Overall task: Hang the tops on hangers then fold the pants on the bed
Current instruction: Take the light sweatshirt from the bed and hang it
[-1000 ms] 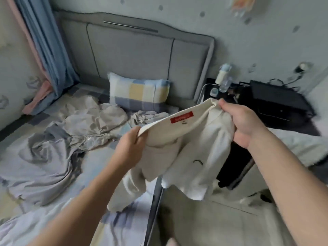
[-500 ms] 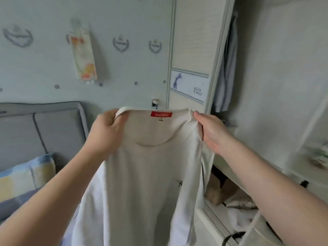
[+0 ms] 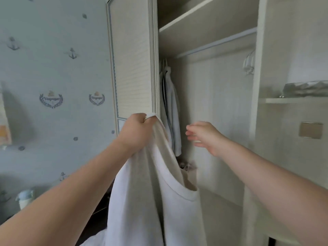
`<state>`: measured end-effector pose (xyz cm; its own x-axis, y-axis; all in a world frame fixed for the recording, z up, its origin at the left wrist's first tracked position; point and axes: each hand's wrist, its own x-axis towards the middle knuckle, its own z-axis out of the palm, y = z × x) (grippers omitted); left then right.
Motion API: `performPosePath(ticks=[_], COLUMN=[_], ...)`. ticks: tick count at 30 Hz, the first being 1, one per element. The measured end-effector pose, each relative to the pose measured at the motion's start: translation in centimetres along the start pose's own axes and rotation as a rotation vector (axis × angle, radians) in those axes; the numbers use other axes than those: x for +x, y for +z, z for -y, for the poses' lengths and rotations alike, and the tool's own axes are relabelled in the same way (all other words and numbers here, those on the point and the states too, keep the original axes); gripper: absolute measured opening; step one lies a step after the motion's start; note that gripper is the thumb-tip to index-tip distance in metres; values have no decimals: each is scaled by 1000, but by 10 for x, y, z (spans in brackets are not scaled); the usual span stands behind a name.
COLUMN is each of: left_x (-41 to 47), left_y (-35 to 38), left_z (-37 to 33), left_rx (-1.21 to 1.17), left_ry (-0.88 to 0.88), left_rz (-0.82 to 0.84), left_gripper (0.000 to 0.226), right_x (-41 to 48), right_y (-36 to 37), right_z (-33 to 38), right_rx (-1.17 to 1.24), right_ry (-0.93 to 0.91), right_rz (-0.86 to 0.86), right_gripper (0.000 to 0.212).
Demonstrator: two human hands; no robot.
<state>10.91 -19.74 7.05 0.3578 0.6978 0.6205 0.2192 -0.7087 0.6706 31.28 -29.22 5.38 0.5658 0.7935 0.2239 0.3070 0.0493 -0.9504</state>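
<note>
Gripping w/ the left hand (image 3: 136,128) only: fingers curled tight round a bunched bit of the white top (image 3: 150,201) at its neck/shoulder edge. The top hangs straight down from that fist, near-centre, just in front of the edge of the wardrobe door (image 3: 132,59). Right hand (image 3: 204,137) holds nothing. Its fingers look loosely spread (blurred) and it's stretched toward the open wardrobe.

Step in hand, prob.: fetch a hanger. Empty hangers (image 3: 249,65) sit bunched at the far right end of the rail (image 3: 216,41), up & right of the right hand and well apart from it. To do it well:
- Reach up-right and lift one hook clear of the rail w/o dragging its neighbours.
- Keep the left fist high so the cloth doesn't trail.
- Feed the hanger in thru the neck opening, one shoulder at a time, w/o stretching the collar.
- Hang it on the bare stretch of rail, right of the pale blue garment (image 3: 171,103) at the left end.

Writing: no tag or print shows on the top from this side. Wallpaper crests (image 3: 51,99) carry a banner w/ script, too blurred to read. The anchors near them have no text.
</note>
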Motion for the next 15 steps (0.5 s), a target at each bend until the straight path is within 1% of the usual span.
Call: performPosePath(ticks=[2, 3, 5, 7, 9, 11, 15], left_x=[28, 42, 70, 97, 123, 149, 199], left_y=[25, 36, 54, 67, 78, 88, 113], left_z=[-12, -17, -26, -34, -40, -43, -47], left_rx=[6, -1, -30, -38, -55, -55, -6], left_ry=[9, 12, 27, 45, 68, 102, 207], left_rz=[4, 2, -2, -7, -4, -7, 2], left_gripper=[44, 45, 48, 48, 47, 45, 45], right_x=[30, 44, 71, 96, 118, 138, 177], right_y=[-19, -27, -40, -51, -61, -69, -89], right_z=[8, 13, 24, 39, 53, 66, 89], right_rx=[-102, -150, -246, -443, -742, -985, -1251], right_ry=[-103, -158, -266, -366, -457, -532, -557], right_rz=[-61, -93, -146, -249, -393, -490, -585], right_gripper=[7, 14, 37, 51, 57, 59, 59])
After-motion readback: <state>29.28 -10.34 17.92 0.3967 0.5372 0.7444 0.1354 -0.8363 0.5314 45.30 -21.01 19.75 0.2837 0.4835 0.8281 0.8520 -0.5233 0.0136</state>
